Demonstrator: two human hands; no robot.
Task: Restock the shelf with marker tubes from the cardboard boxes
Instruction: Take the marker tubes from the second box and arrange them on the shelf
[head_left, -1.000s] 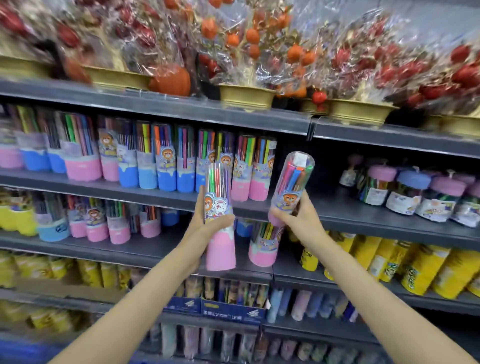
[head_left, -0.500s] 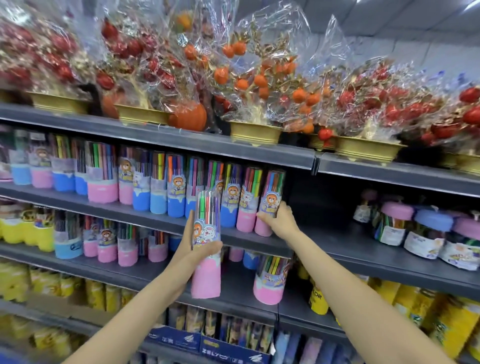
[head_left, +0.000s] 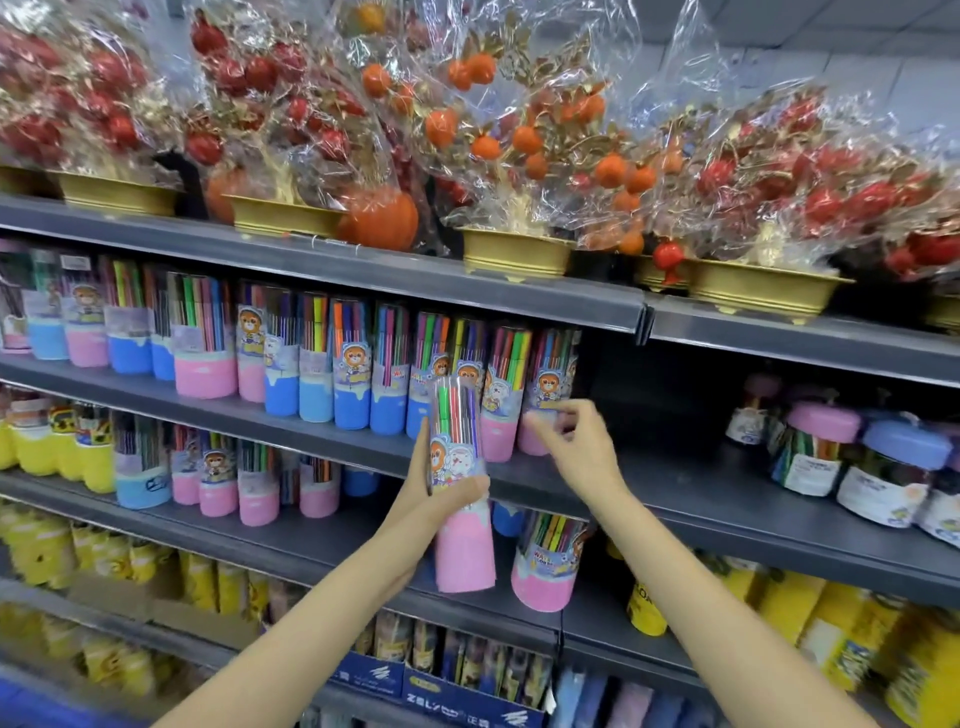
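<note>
My left hand grips a clear marker tube with a pink base, upright, in front of the middle shelf. On that shelf stands a row of marker tubes with blue and pink bases. The rightmost one is a pink-based tube at the end of the row. My right hand is just right of it, its loosely curled fingertips at the tube's pink base and not clearly closed round it. No cardboard box is in view.
Right of the row the grey shelf is bare up to several lidded marker jars. Wrapped fruit-tree ornaments in gold pots fill the shelf above. Shorter tubes and yellow containers stand on the shelves below.
My right hand set its tube at the right end of the row, then loosened and drew back slightly. My left hand kept its tube and rose a little towards the shelf.
</note>
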